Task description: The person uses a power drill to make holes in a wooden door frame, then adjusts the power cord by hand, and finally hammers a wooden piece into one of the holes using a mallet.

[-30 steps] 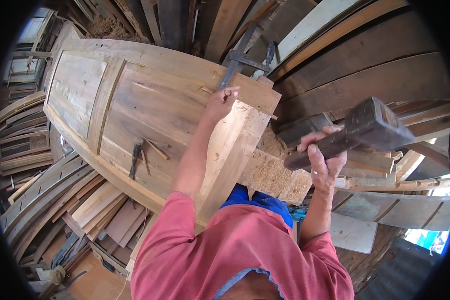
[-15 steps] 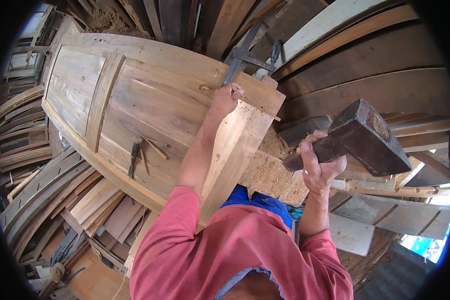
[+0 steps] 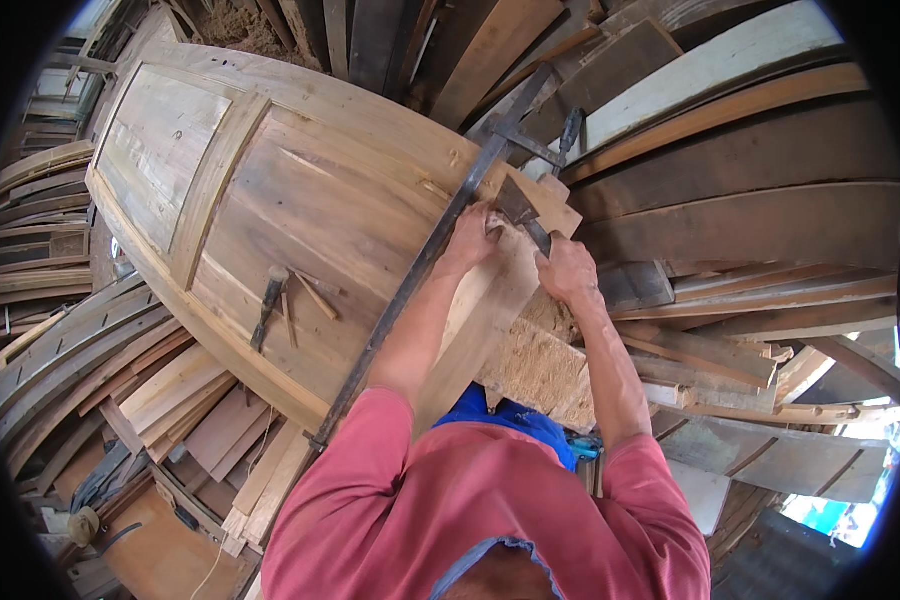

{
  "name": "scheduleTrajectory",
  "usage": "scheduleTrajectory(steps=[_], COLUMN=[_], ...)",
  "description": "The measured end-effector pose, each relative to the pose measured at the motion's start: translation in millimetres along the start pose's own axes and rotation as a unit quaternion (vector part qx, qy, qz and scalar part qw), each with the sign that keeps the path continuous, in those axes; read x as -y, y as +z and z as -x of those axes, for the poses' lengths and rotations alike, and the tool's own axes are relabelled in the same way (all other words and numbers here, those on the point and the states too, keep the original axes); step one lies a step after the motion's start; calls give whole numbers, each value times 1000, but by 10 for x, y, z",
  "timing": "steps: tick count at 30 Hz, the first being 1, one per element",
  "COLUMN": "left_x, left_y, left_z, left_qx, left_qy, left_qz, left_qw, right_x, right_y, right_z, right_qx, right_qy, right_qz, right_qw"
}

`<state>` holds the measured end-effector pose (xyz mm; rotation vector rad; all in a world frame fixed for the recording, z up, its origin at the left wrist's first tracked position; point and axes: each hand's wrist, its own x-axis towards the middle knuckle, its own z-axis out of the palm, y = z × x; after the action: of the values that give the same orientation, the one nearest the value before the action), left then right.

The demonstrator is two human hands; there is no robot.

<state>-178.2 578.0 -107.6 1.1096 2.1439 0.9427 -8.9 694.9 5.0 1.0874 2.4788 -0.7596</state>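
Note:
A panelled wooden door lies in front of me. My left hand is closed at its right end, fingers curled by a joint; whatever they pinch is too small to make out. My right hand grips the handle of a dark, heavy-headed hammer. Its head is down at the door's end, just beside my left fingers; whether it touches the wood I cannot tell. A long metal bar clamp spans the door, left of my left forearm.
On the door lie a chisel and thin wooden sticks. Sawdust covers a surface by my legs. Stacked boards crowd the right side, and more lumber is piled at the left.
The hammer has come from raised at the right down and left to the door's end beside my left hand. The clamp's bar now shows along my left forearm.

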Motion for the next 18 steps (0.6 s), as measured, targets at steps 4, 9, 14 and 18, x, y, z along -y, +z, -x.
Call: scheduleTrajectory(steps=[4,9,14,18], left_x=[71,108,28,-103], left_y=[-7,-1,-23,37], left_z=[-5,-37,-41,-10], left_qx=[-78,-109,-95,-55], left_qy=[37,71,41,-42], left_qz=[34,77,72,-42], left_qw=[996,989,992,997], right_x=[384,720,665,57], right_y=[-459,-1033,-608,165], right_z=[318,742,397,68], right_qx=[-64,-299,-398,-43], right_qy=[-10,-220,-408,21], right_qz=[-103,-325,-407,-17], right_qw=[992,870,714,999])
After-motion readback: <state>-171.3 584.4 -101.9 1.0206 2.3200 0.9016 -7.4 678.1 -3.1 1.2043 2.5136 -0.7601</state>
